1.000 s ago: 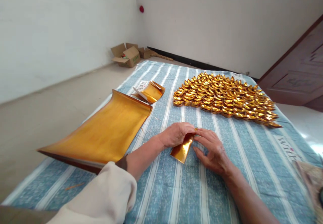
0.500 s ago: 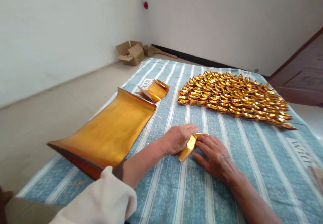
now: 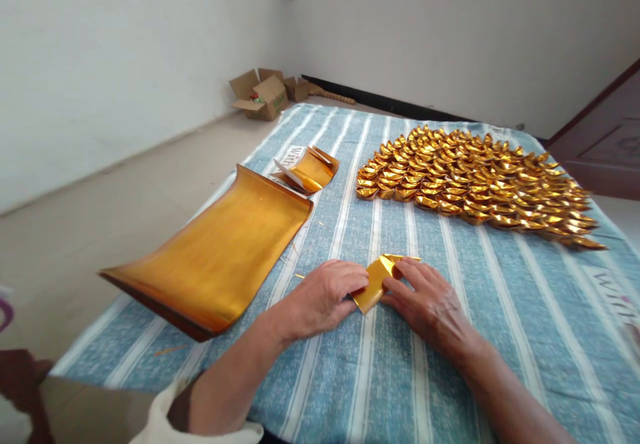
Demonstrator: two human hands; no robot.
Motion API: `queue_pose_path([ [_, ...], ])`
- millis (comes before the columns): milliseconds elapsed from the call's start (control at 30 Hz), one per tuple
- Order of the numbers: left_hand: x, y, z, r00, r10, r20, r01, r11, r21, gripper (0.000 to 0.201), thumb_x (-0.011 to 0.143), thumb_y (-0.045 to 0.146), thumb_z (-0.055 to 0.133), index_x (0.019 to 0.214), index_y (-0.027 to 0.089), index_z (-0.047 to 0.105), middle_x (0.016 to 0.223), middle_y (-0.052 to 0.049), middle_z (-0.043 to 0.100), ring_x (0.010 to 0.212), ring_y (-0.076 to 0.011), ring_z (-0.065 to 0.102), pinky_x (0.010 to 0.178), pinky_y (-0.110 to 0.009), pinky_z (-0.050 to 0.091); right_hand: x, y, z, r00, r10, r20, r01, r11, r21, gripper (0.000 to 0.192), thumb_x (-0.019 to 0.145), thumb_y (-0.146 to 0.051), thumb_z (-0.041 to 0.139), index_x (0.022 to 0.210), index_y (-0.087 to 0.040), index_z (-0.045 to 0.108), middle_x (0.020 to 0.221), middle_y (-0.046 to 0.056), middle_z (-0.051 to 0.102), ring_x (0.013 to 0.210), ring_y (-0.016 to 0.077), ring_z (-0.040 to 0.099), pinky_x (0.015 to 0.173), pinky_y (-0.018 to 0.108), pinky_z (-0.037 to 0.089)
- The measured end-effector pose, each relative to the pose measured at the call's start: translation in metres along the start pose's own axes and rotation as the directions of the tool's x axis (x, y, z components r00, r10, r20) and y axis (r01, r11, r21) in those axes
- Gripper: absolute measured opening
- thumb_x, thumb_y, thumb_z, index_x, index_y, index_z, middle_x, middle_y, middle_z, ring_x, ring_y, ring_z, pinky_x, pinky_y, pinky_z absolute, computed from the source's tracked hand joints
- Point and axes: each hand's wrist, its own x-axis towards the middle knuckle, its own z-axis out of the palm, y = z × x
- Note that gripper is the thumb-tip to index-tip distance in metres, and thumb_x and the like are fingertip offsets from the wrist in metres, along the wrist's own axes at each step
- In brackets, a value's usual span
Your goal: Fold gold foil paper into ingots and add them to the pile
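Note:
A partly folded piece of gold foil paper (image 3: 373,289) lies on the striped cloth between my hands. My left hand (image 3: 325,295) pinches its left edge, thumb below and fingers on top. On its right side, the fingers of my right hand (image 3: 423,301) press against the paper, and their tips hide part of it. A creased flap sticks out at the far right corner. To the left rests a large stack of gold foil sheets (image 3: 220,244), its edges curling up. Beyond it sits a smaller curled stack of gold paper (image 3: 313,169).
Many folded gold paper ingots (image 3: 470,184) stand in tight rows at the far right of the cloth-covered table (image 3: 325,391). Thin gold scraps lie near the stacks. An open cardboard box (image 3: 263,94) stands on the floor by the wall.
My left hand has drawn back to the left from the top of the paper to its near left edge, uncovering more of it. The camera view has shifted slightly.

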Motion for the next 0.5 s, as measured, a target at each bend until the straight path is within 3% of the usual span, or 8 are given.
queue_pose_path([
  [200,0.0010,-0.0052,0.0016,1.000,0.010,-0.014,-0.010,0.999,-0.049,0.023,0.077,0.008,0.057,0.096,0.018,0.062,0.106,-0.005,0.065,0.101,-0.0188,0.058,0.095,-0.034,0.043,-0.0008,-0.0016,-0.0002,1.000,0.008,0.005,-0.008,1.000,-0.017,0.017,0.094,-0.031,0.051,0.101,-0.020,0.063,0.107,0.012,0.062,0.108,0.0277,0.056,0.088,0.044,0.050],
  [367,0.0009,-0.0060,0.0052,0.996,-0.023,-0.089,0.019,0.999,-0.047,0.014,0.083,0.010,0.055,0.087,0.016,0.067,0.103,-0.007,0.066,0.102,-0.0193,0.058,0.095,-0.036,0.045,-0.0014,-0.0027,0.0018,1.000,0.009,-0.014,-0.009,0.999,-0.045,0.014,0.094,-0.026,0.050,0.094,-0.020,0.063,0.104,0.011,0.062,0.106,0.0270,0.057,0.086,0.042,0.050],
  [500,-0.0008,-0.0065,0.0082,0.985,-0.091,-0.146,0.089,0.996,-0.021,0.013,0.083,0.012,0.056,0.081,0.017,0.068,0.118,-0.011,0.061,0.122,-0.0252,0.048,0.104,-0.045,0.039,-0.0017,-0.0034,0.0049,0.999,0.034,-0.035,-0.035,0.999,-0.026,0.014,0.093,-0.025,0.051,0.090,-0.021,0.063,0.102,0.011,0.062,0.107,0.0283,0.056,0.085,0.044,0.050],
])
